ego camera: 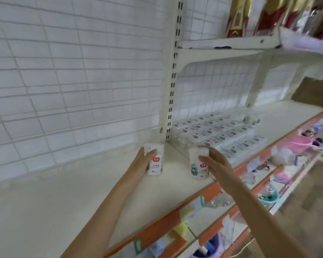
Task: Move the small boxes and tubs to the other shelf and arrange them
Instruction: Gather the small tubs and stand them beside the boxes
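My left hand [141,165] grips a small white tub [155,162] with a red label mark, upright on the cream shelf [63,202] near the slotted upright post. My right hand [215,164] grips a second white tub [198,169] with a green picture and red mark, upright near the shelf's front edge. To the right of the post, several flat clear small boxes [216,131] lie in rows on the neighbouring shelf bay.
The slotted white post [172,75] divides the two bays. A wire grid backs the shelf. An upper shelf [231,47] carries red and gold packages. Orange-edged lower shelves [175,218] hold mixed small goods, a pink basket [296,146] and a teal bowl [268,198].
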Demonstrator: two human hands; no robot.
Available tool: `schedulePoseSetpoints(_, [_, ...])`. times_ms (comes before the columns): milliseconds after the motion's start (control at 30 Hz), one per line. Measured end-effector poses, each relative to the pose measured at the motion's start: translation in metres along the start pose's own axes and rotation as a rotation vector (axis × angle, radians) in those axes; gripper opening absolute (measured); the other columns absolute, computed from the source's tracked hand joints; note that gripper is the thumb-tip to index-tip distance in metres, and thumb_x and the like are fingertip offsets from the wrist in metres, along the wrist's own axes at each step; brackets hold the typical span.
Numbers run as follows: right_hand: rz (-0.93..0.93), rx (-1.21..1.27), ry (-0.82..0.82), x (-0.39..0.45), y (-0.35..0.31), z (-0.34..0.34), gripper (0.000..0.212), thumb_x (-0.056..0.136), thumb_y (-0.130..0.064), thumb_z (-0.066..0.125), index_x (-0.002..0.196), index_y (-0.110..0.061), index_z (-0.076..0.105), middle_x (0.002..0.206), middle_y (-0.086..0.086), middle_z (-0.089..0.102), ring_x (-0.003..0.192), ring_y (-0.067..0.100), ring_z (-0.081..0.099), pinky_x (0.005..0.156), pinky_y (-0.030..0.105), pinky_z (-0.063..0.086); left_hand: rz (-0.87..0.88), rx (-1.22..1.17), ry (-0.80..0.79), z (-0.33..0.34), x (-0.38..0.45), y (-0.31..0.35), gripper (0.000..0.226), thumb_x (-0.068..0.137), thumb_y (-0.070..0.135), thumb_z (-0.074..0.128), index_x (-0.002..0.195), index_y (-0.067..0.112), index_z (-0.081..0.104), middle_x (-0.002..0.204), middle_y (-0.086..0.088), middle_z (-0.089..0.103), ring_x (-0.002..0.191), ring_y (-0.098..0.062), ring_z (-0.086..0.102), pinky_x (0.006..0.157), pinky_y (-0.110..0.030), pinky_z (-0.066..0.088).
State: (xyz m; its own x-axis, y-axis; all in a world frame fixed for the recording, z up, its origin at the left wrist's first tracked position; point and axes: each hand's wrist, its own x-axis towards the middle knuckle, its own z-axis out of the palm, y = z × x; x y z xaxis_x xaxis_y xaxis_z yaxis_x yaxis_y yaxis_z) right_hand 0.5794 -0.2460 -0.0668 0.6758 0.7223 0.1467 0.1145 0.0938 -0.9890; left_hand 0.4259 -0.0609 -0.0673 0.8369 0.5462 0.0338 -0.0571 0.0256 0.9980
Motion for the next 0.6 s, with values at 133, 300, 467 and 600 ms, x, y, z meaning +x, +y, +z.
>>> schedulePoseSetpoints(133, [-0.034,-0.053,0.116,-0.049,-0.014,-0.095,0.051,0.062,-0.033,0.072,0.110,-0.020,0.059,0.097,0.000,0.069,0.089,0.015,0.066,0.066,0.021,0.052,-0.006,0.051,-0.120,0.102,0.009,-0.003,0.054,0.064,0.058,0.063,0.107,0.025,0.055,0.107,-0.014,0.065,0.102,-0.037,0.060,0.096,-0.054,0.044])
schedulePoseSetpoints(300, [-0.081,-0.091,0.341,-0.115,-0.020,-0.214,0.083,0.044,-0.050,0.080,0.114,-0.012,0.058,0.101,0.003,0.067,0.090,0.014,0.064,0.072,0.024,0.051,-0.070,0.017,-0.262,0.241,0.017,-0.015,0.032,0.084,0.033,0.063,0.107,0.016,0.049,0.101,-0.006,0.063,0.089,-0.019,0.060,0.082,-0.035,0.049])
schedulePoseSetpoints(467, [-0.055,-0.097,0.489,-0.176,-0.015,-0.302,0.056,0.067,-0.032,0.077,0.116,-0.012,0.058,0.105,0.009,0.066,0.095,0.023,0.064,0.068,0.024,0.053,-0.128,0.039,-0.404,0.349,0.019,-0.024,0.034,0.072,0.036,0.072,0.096,0.031,0.048,0.110,-0.003,0.057,0.101,-0.019,0.057,0.083,-0.036,0.048])
schedulePoseSetpoints(600, [-0.026,-0.136,0.580,-0.206,-0.009,-0.349,0.027,0.086,-0.006,0.058,0.113,-0.011,0.055,0.093,0.003,0.066,0.074,0.006,0.066,0.055,0.015,0.049,-0.140,0.041,-0.449,0.410,0.022,-0.029,0.035,0.078,0.029,0.070,0.105,0.023,0.048,0.111,-0.011,0.059,0.100,-0.024,0.058,0.072,-0.030,0.049])
